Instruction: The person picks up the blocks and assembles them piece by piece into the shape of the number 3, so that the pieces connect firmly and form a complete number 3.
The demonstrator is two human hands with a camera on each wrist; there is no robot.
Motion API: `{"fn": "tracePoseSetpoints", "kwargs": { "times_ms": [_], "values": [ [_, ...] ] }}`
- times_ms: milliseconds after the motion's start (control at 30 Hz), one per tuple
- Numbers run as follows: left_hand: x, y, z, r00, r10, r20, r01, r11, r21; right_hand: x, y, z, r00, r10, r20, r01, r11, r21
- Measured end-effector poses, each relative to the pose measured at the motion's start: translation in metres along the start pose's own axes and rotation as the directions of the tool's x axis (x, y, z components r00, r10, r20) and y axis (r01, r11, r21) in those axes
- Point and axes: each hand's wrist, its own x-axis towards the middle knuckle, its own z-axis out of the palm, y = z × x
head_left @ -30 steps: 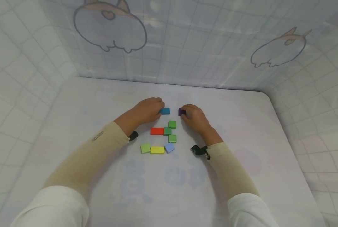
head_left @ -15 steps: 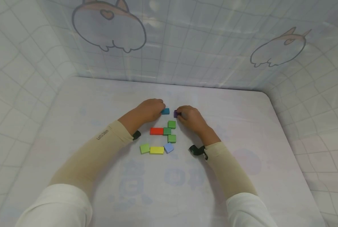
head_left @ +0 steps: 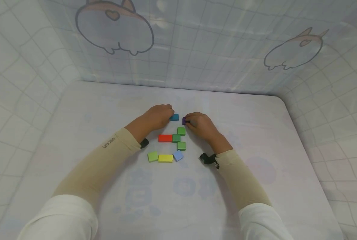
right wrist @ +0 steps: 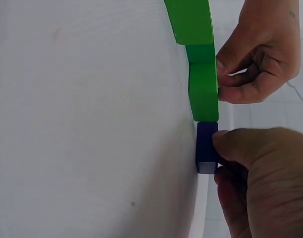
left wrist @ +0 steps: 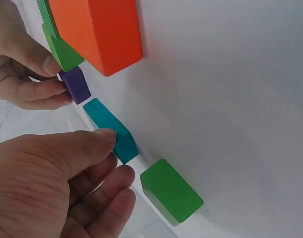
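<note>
My left hand (head_left: 158, 117) pinches a blue rectangular block (left wrist: 113, 130) between thumb and fingers near the far side of the table. A green block (left wrist: 172, 192) lies just beyond it in the left wrist view; the hand hides it from the head view. Facing it, my right hand (head_left: 203, 126) pinches a small purple block (right wrist: 207, 148), a short gap from the blue block's end. Nearer me, a red block (head_left: 165, 138) abuts a dark green block (head_left: 176, 138), with one light green block (head_left: 181, 131) behind and another light green block (head_left: 181, 146) in front.
Closest to me is a row of a lime block (head_left: 152, 156), a yellow block (head_left: 165, 158) and a turned pale blue block (head_left: 178, 155). All lie on a white table (head_left: 181, 213). A grid-patterned curtain (head_left: 202, 50) surrounds its back and sides.
My right hand has moved left with the purple block, narrowing the gap to the blue block. My left hand has shifted slightly right along the blue block. The other visible blocks stay in place.
</note>
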Motion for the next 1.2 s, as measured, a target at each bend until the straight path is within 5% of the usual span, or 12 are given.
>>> {"fn": "tracePoseSetpoints", "kwargs": {
  "times_ms": [300,1200],
  "values": [
    [0.0004,0.0,-0.0002,1.0,-0.001,0.003,0.001,1.0,0.005,-0.0018,-0.0003,-0.0045,0.996,-0.087,0.023,0.088,0.995,-0.038],
    [-0.0022,-0.0012,0.0007,1.0,-0.019,-0.004,0.019,0.998,-0.064,-0.0018,-0.0003,-0.0013,0.988,-0.151,0.036,0.151,0.988,-0.009]
  ]
}}
